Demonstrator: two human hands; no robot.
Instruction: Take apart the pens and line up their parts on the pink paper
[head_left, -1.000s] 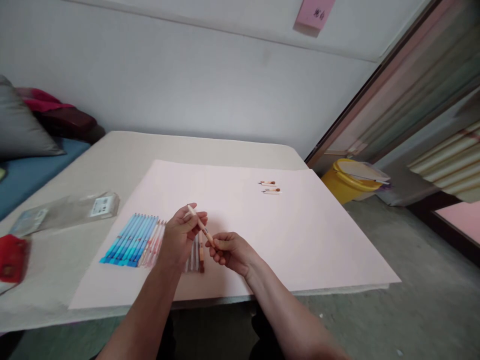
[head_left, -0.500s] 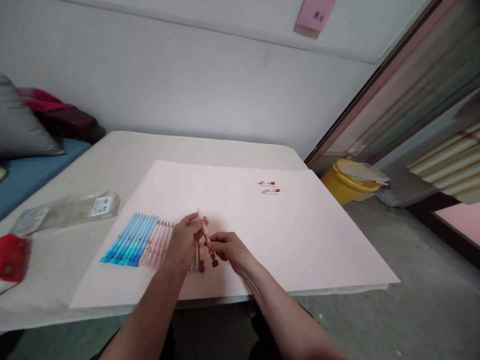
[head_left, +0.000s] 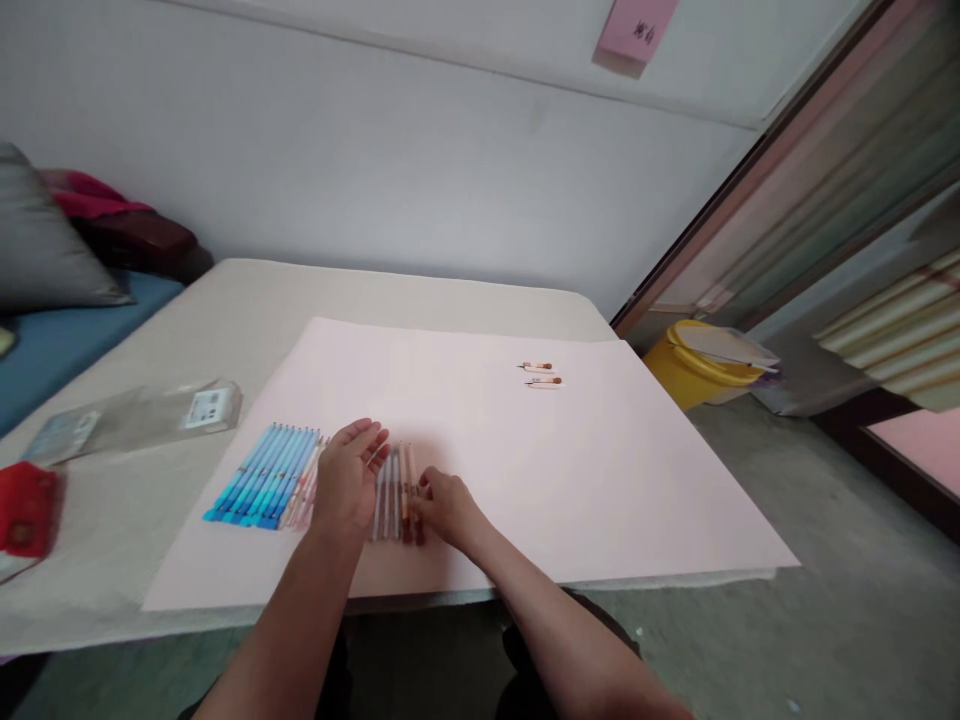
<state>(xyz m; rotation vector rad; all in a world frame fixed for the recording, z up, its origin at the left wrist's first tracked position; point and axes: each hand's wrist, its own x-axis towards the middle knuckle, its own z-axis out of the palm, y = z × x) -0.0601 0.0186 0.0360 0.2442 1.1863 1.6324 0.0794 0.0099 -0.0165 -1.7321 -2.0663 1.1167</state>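
Observation:
My right hand (head_left: 450, 508) pinches a pale pen with a brown end (head_left: 412, 475), which lies at the right end of a row on the pink sheet (head_left: 600, 480). Beside it is a similar brown-ended pen (head_left: 404, 500), then several greyish pens (head_left: 386, 500). My left hand (head_left: 351, 475) hovers over the row with fingers apart and nothing in them. It partly hides several pink-toned pens (head_left: 304, 490). Farther left, several blue pens (head_left: 262, 475) lie side by side. Two small brown-ended pens (head_left: 544, 381) rest apart, toward the back right.
A clear plastic packet with a label (head_left: 161, 415) lies left of the sheet, near a red object (head_left: 28, 508). Beyond the table's right edge stands a yellow bucket (head_left: 675, 375). A white wall (head_left: 375, 150) rises behind the table.
My right hand has lowered the brown-ended pen onto the sheet beside the other one. My left hand has let go of it and moved slightly left.

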